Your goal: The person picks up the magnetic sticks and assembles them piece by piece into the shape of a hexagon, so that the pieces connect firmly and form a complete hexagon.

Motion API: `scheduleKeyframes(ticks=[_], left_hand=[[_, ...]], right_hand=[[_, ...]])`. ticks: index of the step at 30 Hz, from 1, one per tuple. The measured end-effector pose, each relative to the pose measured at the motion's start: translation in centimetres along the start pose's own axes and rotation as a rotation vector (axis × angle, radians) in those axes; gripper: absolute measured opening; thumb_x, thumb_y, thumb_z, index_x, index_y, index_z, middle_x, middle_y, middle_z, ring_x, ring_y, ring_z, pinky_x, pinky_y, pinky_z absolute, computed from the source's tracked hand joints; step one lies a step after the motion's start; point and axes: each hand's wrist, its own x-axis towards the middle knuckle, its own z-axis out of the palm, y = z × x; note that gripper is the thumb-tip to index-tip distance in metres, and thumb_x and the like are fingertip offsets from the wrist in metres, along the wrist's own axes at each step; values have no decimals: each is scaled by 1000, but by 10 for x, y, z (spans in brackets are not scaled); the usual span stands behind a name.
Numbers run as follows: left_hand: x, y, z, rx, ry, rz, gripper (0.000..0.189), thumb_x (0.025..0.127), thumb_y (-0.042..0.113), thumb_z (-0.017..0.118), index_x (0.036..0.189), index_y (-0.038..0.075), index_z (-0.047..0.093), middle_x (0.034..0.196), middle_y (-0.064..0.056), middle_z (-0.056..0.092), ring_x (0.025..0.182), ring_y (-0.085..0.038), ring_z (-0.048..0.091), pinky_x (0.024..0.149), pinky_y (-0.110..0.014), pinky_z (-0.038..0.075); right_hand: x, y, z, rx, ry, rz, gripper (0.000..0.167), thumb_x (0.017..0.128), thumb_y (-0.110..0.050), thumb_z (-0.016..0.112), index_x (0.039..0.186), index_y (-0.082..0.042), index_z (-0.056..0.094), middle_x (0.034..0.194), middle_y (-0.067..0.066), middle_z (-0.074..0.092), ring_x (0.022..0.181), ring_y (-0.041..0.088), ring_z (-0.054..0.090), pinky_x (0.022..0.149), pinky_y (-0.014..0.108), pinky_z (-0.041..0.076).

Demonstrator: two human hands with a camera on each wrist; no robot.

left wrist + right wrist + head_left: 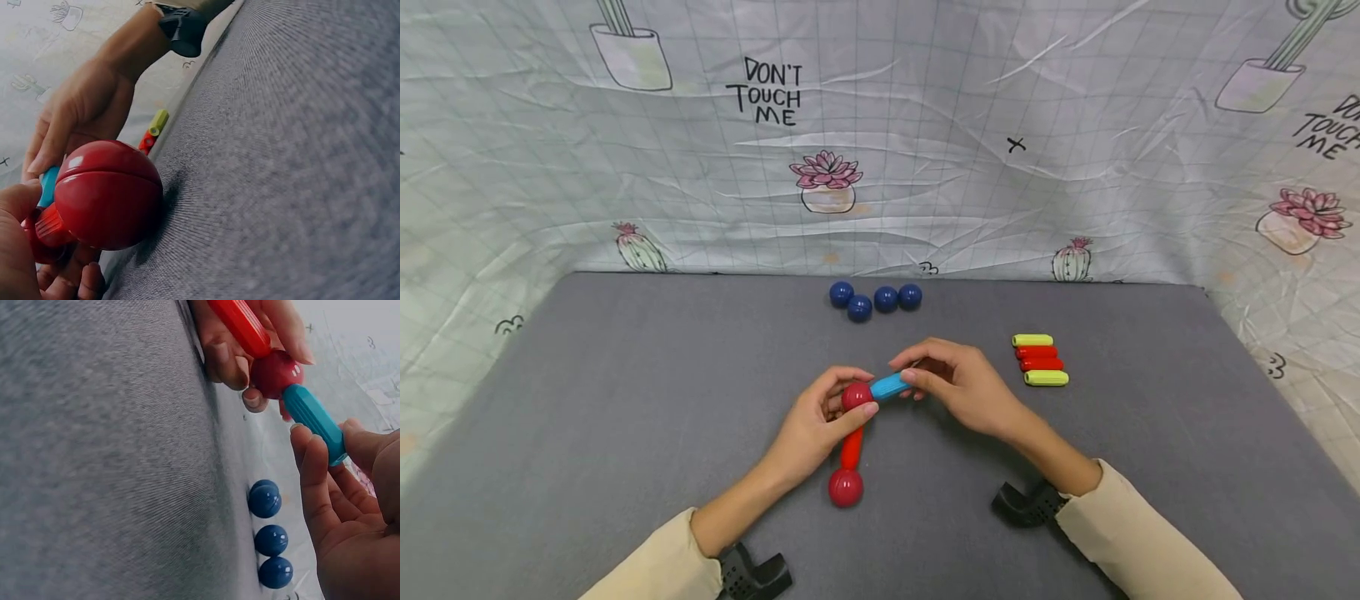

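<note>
1. Head view: the grey tabletop (625, 467) lies under everything, with both hands working near its middle.
2. The left hand (808, 425) grasps the upper red ball (856, 395), thumb on the near side, fingers round the far side.
3. The right hand (962, 385) pinches the light blue rod (889, 387) by its outer end, between thumb and fingertips.
4. From the upper ball, the red rod (852, 450) runs back toward the person, ending in the lower red ball (846, 487); whether that ball touches the table I cannot tell.
5. The blue rod's long axis lies across the gap between the hands, from the upper ball rightward and slightly away from the person, so the two rods form a bent corner at that ball.
6. Four dark blue balls (860, 308) sit beyond the hands, toward the back edge.
7. Loose yellow-green rods (1047, 378) and loose red rods (1041, 364) lie side by side, nearer the right hand than the left.
8. Smallest, and decisive: the blue rod's inner end meets the upper ball, its axis aimed into it; how deeply it is seated is hidden.
</note>
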Motion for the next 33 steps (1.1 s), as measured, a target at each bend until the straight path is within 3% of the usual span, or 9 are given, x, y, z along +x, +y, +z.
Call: scheduleKeyframes(ticks=[5,12,18,23,31,33], left_hand=[[0,-1,-1,49,62,16,27,92,13,66,117,8,59,91,-11,61,66,-19,56,57,-23,46],[0,0,0,48,97,43,25,92,12,66,116,7,62,73,-11,55,55,-17,51,49,-23,42],[0,0,1,30,85,52,28,93,10,64,121,8,61,73,-18,56,57,-20,54,49,-25,46],[-1,0,1,15,81,65,30,93,6,62,123,7,60,76,-22,57,59,-22,55,50,-25,47],[0,0,1,41,81,45,29,93,10,63,123,10,61,81,-21,58,63,-29,57,54,-25,49],[-1,0,-1,49,83,36,29,94,11,63,122,10,61,82,-21,58,63,-30,57,54,-25,49]], right_hand=[[10,0,2,16,-34,1,20,94,-9,60,111,0,65,97,5,64,75,26,64,70,43,55],[27,4,-9,-103,-7,47,23,96,-20,60,112,-6,67,97,6,67,76,28,63,69,45,53],[45,15,-25,-217,170,56,23,95,-28,61,113,-14,68,103,3,66,87,22,61,74,40,52],[60,28,-33,-299,298,55,27,94,-23,63,119,-14,65,114,4,59,98,19,55,80,38,49],[66,49,-32,-382,249,35,43,93,-13,64,135,-9,54,144,9,43,120,31,46,81,44,46],[67,52,-30,-408,227,9,46,93,-12,64,137,-8,53,147,11,39,126,32,41,86,45,43]])
